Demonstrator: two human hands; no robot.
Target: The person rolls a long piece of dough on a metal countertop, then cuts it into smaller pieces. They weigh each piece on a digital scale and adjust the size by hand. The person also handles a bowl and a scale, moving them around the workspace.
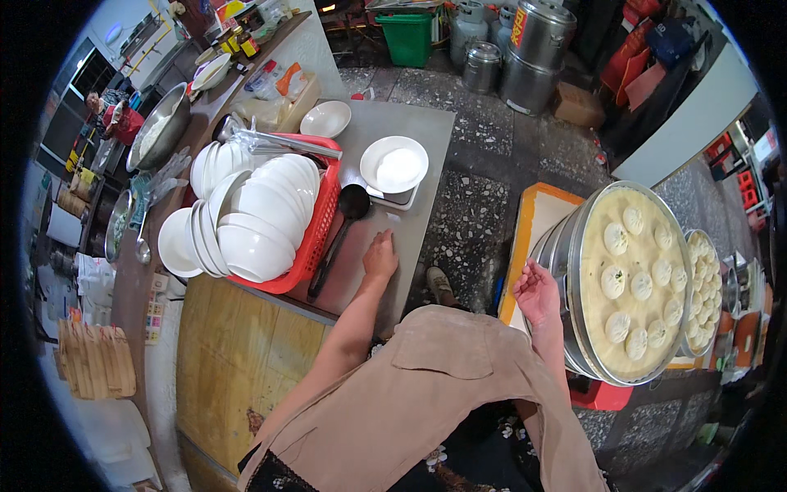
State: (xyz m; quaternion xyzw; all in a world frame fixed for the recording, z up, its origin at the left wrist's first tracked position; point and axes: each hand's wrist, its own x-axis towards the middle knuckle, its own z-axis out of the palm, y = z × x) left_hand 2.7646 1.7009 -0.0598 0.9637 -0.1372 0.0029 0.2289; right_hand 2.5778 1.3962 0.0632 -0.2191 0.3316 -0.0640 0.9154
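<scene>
My left hand is over the steel tabletop, seen from the back with its fingers foreshortened. Just beyond it, a white bowl of white powder or grains sits on a small flat scale. A black ladle lies to its left, along a red plastic basket heaped with white bowls. My right hand is raised with loosely curled fingers and nothing visible in it. It is beside a stack of round metal steamers, whose top tier carries several pleated buns.
A second steamer tray of small buns stands farther right. Across the tiled floor are a green bin, gas cylinders and tall steel pots. A counter runs along the left; another person is beyond it.
</scene>
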